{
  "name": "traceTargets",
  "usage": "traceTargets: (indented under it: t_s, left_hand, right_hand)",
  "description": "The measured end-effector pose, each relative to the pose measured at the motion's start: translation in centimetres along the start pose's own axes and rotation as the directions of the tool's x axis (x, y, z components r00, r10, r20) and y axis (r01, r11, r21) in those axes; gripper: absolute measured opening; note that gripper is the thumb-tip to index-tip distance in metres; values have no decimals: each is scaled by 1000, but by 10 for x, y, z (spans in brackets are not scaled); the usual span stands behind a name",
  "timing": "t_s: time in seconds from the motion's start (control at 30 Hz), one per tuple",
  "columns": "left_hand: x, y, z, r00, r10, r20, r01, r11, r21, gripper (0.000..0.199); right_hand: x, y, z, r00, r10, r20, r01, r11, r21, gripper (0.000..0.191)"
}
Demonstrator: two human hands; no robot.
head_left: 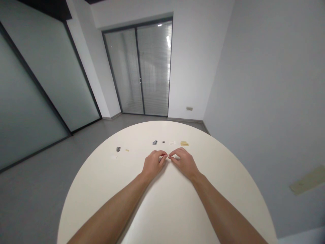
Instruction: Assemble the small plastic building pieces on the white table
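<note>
My left hand (154,161) and my right hand (184,161) meet fingertip to fingertip over the middle of the white round table (162,210). Thumb and forefinger are pinched on each hand. Whatever lies between the fingertips is too small to make out. Just beyond my hands sit a grey piece cluster (154,142), a small dark piece (163,142), some white pieces (172,143) and a yellow piece group (184,143). Farther left are a dark grey piece pile (118,149), a little yellow piece (127,150) and a faint white piece (116,157).
The table's curved far edge (162,121) runs beyond the pieces. Behind it stand a glass door (142,71) and white walls, with frosted panels (45,61) at the left. A grey wall (266,84) rises close on the right.
</note>
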State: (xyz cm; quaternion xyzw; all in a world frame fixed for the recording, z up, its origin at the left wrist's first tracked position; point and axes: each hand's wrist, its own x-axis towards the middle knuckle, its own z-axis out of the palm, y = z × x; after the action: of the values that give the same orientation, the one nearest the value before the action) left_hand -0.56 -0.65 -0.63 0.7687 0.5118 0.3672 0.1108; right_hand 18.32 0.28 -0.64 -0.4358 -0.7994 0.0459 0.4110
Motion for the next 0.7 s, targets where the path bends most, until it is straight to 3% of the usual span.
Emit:
traceTargets:
  t_s: [0.7]
  left_hand:
    - [0, 2, -2, 1000, 16, 11, -16, 1000, -5, 20]
  right_hand:
    - [-1, 1, 2, 999, 50, 6, -50, 999, -20, 10]
